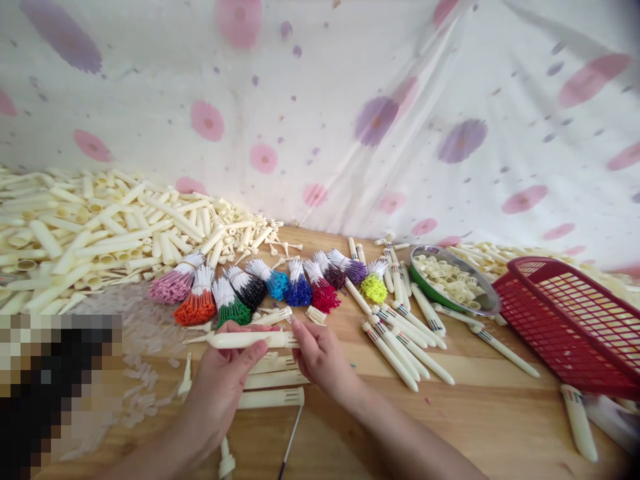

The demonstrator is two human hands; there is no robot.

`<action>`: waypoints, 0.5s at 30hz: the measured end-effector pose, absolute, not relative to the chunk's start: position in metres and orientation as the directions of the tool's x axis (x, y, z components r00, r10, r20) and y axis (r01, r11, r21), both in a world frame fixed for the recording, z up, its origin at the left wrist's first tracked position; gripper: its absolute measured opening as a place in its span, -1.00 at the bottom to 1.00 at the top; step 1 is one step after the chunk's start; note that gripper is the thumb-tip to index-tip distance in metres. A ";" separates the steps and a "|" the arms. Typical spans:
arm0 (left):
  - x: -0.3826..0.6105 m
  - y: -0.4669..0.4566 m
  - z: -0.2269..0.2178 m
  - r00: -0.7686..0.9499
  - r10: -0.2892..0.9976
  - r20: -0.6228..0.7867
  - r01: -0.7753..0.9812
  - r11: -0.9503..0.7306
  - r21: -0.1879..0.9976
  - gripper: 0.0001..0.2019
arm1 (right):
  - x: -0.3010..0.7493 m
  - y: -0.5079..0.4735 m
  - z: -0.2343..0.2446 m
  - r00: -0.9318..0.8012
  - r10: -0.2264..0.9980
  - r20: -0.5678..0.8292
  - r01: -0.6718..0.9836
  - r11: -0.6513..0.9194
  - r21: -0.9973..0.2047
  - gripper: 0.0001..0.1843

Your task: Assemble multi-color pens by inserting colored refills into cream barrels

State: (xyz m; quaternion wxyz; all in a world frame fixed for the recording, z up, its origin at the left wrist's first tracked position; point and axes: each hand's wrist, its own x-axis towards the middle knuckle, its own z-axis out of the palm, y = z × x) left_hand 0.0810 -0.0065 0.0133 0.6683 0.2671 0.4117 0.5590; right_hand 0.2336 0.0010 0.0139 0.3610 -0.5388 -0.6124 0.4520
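My left hand point(223, 383) grips a cream pen barrel point(245, 339), held level above the wooden table point(480, 413). My right hand point(320, 357) pinches the barrel's right end with fingers closed. Just beyond my hands lies a row of refill bundles with coloured tips: pink point(173, 287), orange point(197, 308), green point(231, 310), black, blue point(299, 292), red point(324, 297), purple and yellow point(374, 288). Under my hands lie more cream barrels point(270, 399).
A big heap of cream pen parts point(95, 230) fills the left. Assembled pens point(400, 347) lie right of my hands. A green bowl point(425, 280) of small rings and a red basket point(575, 320) stand at the right. A flowered cloth hangs behind.
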 end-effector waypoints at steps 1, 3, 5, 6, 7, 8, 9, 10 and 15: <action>0.080 -0.006 0.011 0.032 0.974 -0.225 -0.507 0.210 0.836 -0.68 | 0.233 0.002 0.015 -0.180 0.976 -0.126 0.290 -0.070 -0.955 -0.45; 0.078 -0.004 0.006 0.031 0.987 -0.157 -0.441 0.155 0.884 -0.68 | 0.234 0.005 0.017 -0.251 0.927 -0.278 0.236 -0.220 -0.947 -0.42; 0.076 -0.001 0.001 0.027 0.997 -0.074 -0.367 0.078 0.927 -0.70 | 0.236 0.008 0.018 -0.304 0.877 -0.372 0.212 -0.318 -0.924 -0.40; 0.075 0.000 -0.001 0.026 0.999 -0.033 -0.341 0.040 0.939 -0.71 | 0.237 0.009 0.018 -0.310 0.866 -0.392 0.202 -0.343 -0.917 -0.40; 0.074 0.001 -0.002 0.027 1.000 0.004 -0.324 0.005 0.946 -0.72 | 0.238 0.010 0.019 -0.305 0.864 -0.402 0.194 -0.357 -0.914 -0.40; 0.074 0.001 -0.003 0.030 0.999 0.040 -0.316 -0.028 0.948 -0.73 | 0.239 0.010 0.020 -0.294 0.864 -0.410 0.188 -0.368 -0.911 -0.41; 0.073 0.001 -0.002 0.037 0.996 0.077 -0.314 -0.061 0.947 -0.75 | 0.239 0.010 0.022 -0.285 0.862 -0.420 0.185 -0.380 -0.906 -0.41; 0.073 0.000 -0.002 0.047 0.992 0.120 -0.312 -0.100 0.945 -0.76 | 0.239 0.010 0.024 -0.286 0.855 -0.432 0.180 -0.395 -0.901 -0.42; 0.069 -0.009 0.001 0.120 0.895 0.429 -0.211 -0.399 0.892 -0.78 | 0.237 0.009 0.033 -0.378 0.772 -0.510 0.073 -0.525 -0.848 -0.43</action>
